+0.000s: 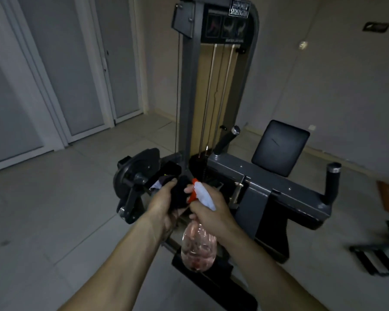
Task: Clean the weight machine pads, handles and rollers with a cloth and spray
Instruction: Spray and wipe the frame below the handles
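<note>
In front of the grey metal machine [186, 90], whose label [239, 12] reads "STRENGTH", the left hand [163, 199] grips a black cloth [179, 195] and the right hand [212, 213] grips a clear plastic bottle [198, 248] with a red trigger.

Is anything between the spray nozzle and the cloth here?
Nothing visible. The right hand holds the bottle with its nozzle aimed at the cloth gripped in the left hand, close in front of it.
</note>
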Demonstrator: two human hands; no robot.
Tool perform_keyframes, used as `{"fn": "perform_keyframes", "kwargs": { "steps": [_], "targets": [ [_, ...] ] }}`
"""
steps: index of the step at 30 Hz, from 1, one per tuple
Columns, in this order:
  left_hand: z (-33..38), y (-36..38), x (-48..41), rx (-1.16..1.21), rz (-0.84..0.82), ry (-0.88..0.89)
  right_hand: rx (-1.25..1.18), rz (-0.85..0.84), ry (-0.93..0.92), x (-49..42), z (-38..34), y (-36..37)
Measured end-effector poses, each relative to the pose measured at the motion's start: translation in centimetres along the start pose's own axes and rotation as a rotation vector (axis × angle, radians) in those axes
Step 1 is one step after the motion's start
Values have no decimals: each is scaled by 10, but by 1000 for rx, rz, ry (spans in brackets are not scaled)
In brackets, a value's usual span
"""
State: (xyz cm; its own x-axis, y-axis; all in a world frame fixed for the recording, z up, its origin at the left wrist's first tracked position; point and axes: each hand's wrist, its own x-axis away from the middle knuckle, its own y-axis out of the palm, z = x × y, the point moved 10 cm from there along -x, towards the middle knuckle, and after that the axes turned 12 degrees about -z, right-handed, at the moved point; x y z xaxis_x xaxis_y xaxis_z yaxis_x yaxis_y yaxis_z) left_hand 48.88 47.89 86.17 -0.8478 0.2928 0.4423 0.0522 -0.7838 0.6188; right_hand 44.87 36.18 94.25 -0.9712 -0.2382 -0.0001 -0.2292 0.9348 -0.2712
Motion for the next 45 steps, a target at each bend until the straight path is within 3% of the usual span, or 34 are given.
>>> {"fn": "perform_keyframes", "kwargs": {
  "steps": [4, 8, 10, 13, 17, 22, 26, 29, 32, 37, 45],
  "targets": [
    [27, -33, -29, 33, 42, -56, -120, 289, 97, -28, 20, -8],
    [27, -14, -67, 39, -45, -141, -289, 636, 282, -24, 67, -45],
    [25, 3, -95, -34, -97, -214, -310, 722, 371, -32, 101, -62],
    [26, 15, -124, -85, -136, -244, -377, 717, 495, -41, 131, -64],
    [26, 15, -160, -145, -142, -333, -426, 783, 582, -57, 139, -66],
    [10, 24, -190, -195, -159, -447, -461, 880, 560, -58, 135, -84],
    [-8, 29, -213, -264, -147, -534, -532, 925, 431, -55, 123, -107],
    [-26, 37, -225, -313, -148, -609, -519, 1052, 331, -48, 104, -122],
    [-52, 49, -236, -356, -189, -671, -358, 1189, 282, -36, 81, -140],
    [-86, 67, -259, -331, -203, -749, 37, 1265, 218, -26, 23, -159],
    [-121, 101, -277, -254, -176, -825, 188, 1388, 139, -29, 17, -167]
  ]
}}
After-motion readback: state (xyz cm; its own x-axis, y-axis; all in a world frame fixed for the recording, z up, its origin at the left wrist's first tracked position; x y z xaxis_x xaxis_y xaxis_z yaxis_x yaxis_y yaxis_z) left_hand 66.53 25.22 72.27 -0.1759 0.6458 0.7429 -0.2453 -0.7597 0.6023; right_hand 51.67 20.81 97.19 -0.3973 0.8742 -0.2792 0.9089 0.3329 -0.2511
